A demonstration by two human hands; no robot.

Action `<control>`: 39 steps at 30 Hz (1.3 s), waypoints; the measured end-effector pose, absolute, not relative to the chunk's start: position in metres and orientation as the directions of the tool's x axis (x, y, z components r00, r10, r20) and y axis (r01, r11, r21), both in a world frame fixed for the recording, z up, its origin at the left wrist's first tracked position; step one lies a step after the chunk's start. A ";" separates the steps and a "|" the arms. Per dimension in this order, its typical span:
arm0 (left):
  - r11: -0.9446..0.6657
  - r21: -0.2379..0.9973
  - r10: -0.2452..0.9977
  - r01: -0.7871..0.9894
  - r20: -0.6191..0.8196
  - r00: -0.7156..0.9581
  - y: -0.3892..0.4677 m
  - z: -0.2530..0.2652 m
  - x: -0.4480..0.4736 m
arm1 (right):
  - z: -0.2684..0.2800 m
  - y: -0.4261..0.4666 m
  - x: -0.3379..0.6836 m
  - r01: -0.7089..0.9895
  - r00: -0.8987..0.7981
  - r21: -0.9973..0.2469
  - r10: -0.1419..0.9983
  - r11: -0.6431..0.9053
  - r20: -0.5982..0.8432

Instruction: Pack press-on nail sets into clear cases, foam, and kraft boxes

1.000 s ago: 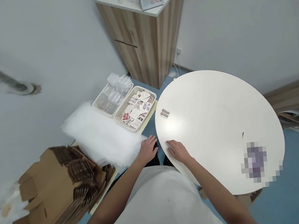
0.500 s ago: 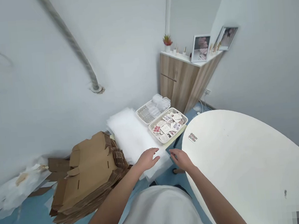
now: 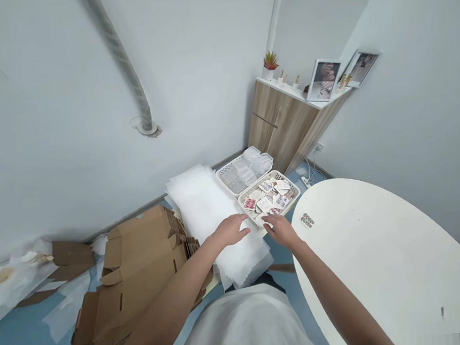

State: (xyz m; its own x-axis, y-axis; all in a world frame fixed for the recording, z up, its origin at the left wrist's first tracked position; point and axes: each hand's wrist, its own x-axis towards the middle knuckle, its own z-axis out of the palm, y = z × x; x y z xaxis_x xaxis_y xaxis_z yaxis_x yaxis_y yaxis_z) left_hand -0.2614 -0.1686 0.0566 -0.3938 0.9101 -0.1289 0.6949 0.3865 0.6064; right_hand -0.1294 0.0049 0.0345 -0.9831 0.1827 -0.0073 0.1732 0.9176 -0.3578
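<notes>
My left hand (image 3: 231,230) hovers over the near edge of a stack of thin white sheets (image 3: 203,204), its fingers loosely stretched and thumb apart, with nothing in it. Close to the front rim of a white basket (image 3: 298,192) is my right hand (image 3: 282,230), fingers bent forward and apart; I see nothing held. Whether its fingertips touch the basket cannot be made out. Several small printed cards (image 3: 264,204) fill this basket. Behind it stands a second white basket (image 3: 223,186) of clear plastic pieces (image 3: 246,172).
Flattened brown cardboard boxes (image 3: 140,255) are piled at left. A round white table (image 3: 382,256) stands at right, bearing a small card with coloured ovals (image 3: 307,220). Behind are a wooden cabinet (image 3: 281,117) and a power strip with cables (image 3: 305,182).
Both hands have moved forward, the right one up to the front of the card basket. The camera view has shifted, bringing the table and baskets slightly rightward.
</notes>
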 end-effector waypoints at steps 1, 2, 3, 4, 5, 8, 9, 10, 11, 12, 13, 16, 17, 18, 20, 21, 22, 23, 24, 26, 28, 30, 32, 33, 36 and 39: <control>0.382 0.616 0.912 0.688 -0.129 -0.390 -0.164 0.057 -0.265 | 0.035 0.012 -0.134 0.180 -0.982 -0.366 0.188 0.913 -0.016; 0.380 0.626 0.912 0.681 -0.130 -0.389 -0.158 0.057 -0.270 | 0.035 0.020 -0.139 0.184 -0.981 -0.378 0.191 0.907 -0.022; 0.381 0.633 0.911 0.674 -0.131 -0.392 -0.153 0.058 -0.275 | 0.036 0.029 -0.145 0.189 -0.980 -0.392 0.195 0.901 -0.024; 0.384 0.638 0.909 0.668 -0.133 -0.395 -0.147 0.060 -0.281 | 0.036 0.038 -0.152 0.196 -0.979 -0.407 0.204 0.892 -0.023; 0.386 0.642 0.908 0.663 -0.136 -0.397 -0.140 0.061 -0.287 | 0.035 0.047 -0.159 0.203 -0.976 -0.423 0.217 0.883 -0.016; 0.389 0.652 0.910 0.651 -0.160 -0.382 -0.116 0.065 -0.308 | 0.035 0.076 -0.180 0.223 -0.966 -0.465 0.258 0.857 0.011; 0.390 0.654 0.912 0.648 -0.175 -0.371 -0.106 0.065 -0.317 | 0.035 0.085 -0.188 0.227 -0.964 -0.474 0.264 0.851 0.012; 0.390 0.655 0.914 0.648 -0.191 -0.357 -0.096 0.065 -0.326 | 0.036 0.095 -0.195 0.229 -0.964 -0.483 0.266 0.845 0.008; 0.392 0.652 0.915 0.649 -0.207 -0.346 -0.086 0.065 -0.335 | 0.037 0.105 -0.202 0.235 -0.963 -0.488 0.268 0.841 -0.002; 0.398 0.646 0.914 0.652 -0.221 -0.340 -0.075 0.065 -0.344 | 0.039 0.116 -0.209 0.231 -0.967 -0.498 0.253 0.836 -0.024; 0.404 0.636 0.913 0.658 -0.232 -0.336 -0.065 0.065 -0.353 | 0.040 0.127 -0.216 0.231 -0.968 -0.511 0.247 0.828 -0.038; 0.443 0.578 0.896 0.685 -0.249 -0.369 -0.034 0.066 -0.378 | 0.042 0.160 -0.239 0.269 -0.958 -0.550 0.279 0.791 -0.068; 0.436 0.561 0.899 0.704 -0.242 -0.364 -0.024 0.067 -0.386 | 0.040 0.171 -0.247 0.299 -0.947 -0.561 0.315 0.772 -0.070; 0.428 0.547 0.903 0.720 -0.232 -0.362 -0.013 0.069 -0.392 | 0.038 0.181 -0.256 0.337 -0.930 -0.566 0.360 0.753 -0.074; 0.401 0.521 0.916 0.754 -0.206 -0.345 0.008 0.070 -0.404 | 0.029 0.199 -0.275 0.419 -0.887 -0.563 0.455 0.712 -0.085; 0.384 0.502 0.923 0.775 -0.194 -0.333 0.018 0.070 -0.410 | 0.024 0.206 -0.284 0.448 -0.866 -0.559 0.494 0.698 -0.077; 0.369 0.476 0.929 0.799 -0.176 -0.324 0.029 0.068 -0.416 | 0.018 0.212 -0.293 0.469 -0.846 -0.557 0.529 0.685 -0.062; 0.363 0.439 0.932 0.822 -0.158 -0.326 0.039 0.066 -0.421 | 0.012 0.217 -0.302 0.485 -0.828 -0.559 0.560 0.673 -0.044; 0.353 0.401 0.936 0.845 -0.147 -0.321 0.050 0.063 -0.427 | 0.007 0.221 -0.311 0.495 -0.814 -0.567 0.580 0.658 -0.038; 0.338 0.332 0.941 0.881 -0.128 -0.313 0.070 0.054 -0.438 | -0.003 0.226 -0.325 0.508 -0.804 -0.575 0.593 0.642 -0.048; 0.339 0.278 0.941 0.899 -0.120 -0.317 0.088 0.044 -0.447 | -0.010 0.228 -0.333 0.523 -0.796 -0.566 0.602 0.637 -0.058; 0.365 0.237 0.931 0.900 -0.125 -0.344 0.104 0.035 -0.454 | -0.016 0.229 -0.337 0.535 -0.789 -0.559 0.611 0.634 -0.062; 0.399 0.216 0.916 0.891 -0.139 -0.376 0.116 0.027 -0.458 | -0.019 0.230 -0.337 0.534 -0.789 -0.574 0.610 0.621 -0.074; 0.411 0.216 0.910 0.886 -0.150 -0.386 0.120 0.023 -0.460 | -0.021 0.230 -0.336 0.531 -0.790 -0.587 0.607 0.610 -0.084; 0.428 0.251 0.901 0.868 -0.191 -0.389 0.126 0.013 -0.464 | -0.023 0.231 -0.334 0.522 -0.795 -0.624 0.597 0.581 -0.109; 0.453 0.293 0.888 0.842 -0.234 -0.397 0.126 0.006 -0.467 | -0.025 0.231 -0.333 0.512 -0.795 -0.650 0.596 0.561 -0.112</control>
